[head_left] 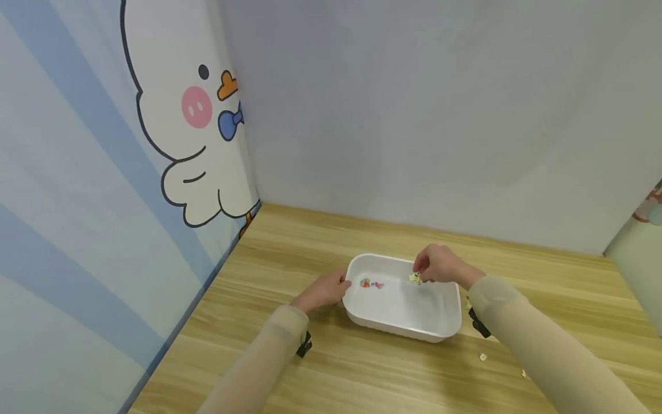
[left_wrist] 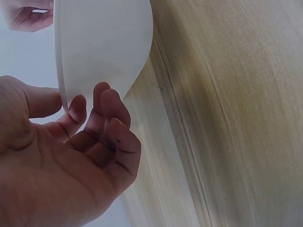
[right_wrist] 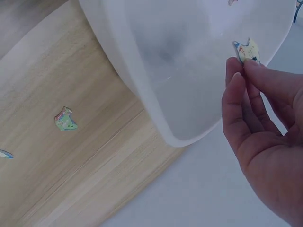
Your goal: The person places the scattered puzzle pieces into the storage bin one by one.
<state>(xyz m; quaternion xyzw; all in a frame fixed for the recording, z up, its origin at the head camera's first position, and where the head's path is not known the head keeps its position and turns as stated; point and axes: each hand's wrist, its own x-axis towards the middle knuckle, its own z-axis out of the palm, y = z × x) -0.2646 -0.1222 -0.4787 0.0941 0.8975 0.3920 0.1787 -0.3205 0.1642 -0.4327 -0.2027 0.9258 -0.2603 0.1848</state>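
A white rectangular tray [head_left: 398, 307] stands on the wooden table. My left hand [head_left: 324, 290] holds its left rim; in the left wrist view, thumb and index finger pinch the edge of the tray [left_wrist: 104, 42] while the other fingers curl beside its outer wall. Above the tray's right half, my right hand [head_left: 441, 265] pinches a small, flat, yellowish puzzle piece [right_wrist: 248, 52] with blue and red print, between thumb and fingertips. Two colourful pieces, one red and green [head_left: 365, 283] and one pink and blue [head_left: 378, 285], lie inside the tray toward its left end.
Several small loose pieces lie on the table [head_left: 289, 247] right of the tray, among them a pale piece [head_left: 482, 356] and a green printed piece [right_wrist: 65, 118]. A grey cloth wall [head_left: 414, 126] rises behind, and a cartoon-printed curtain [head_left: 170, 115] borders the left side.
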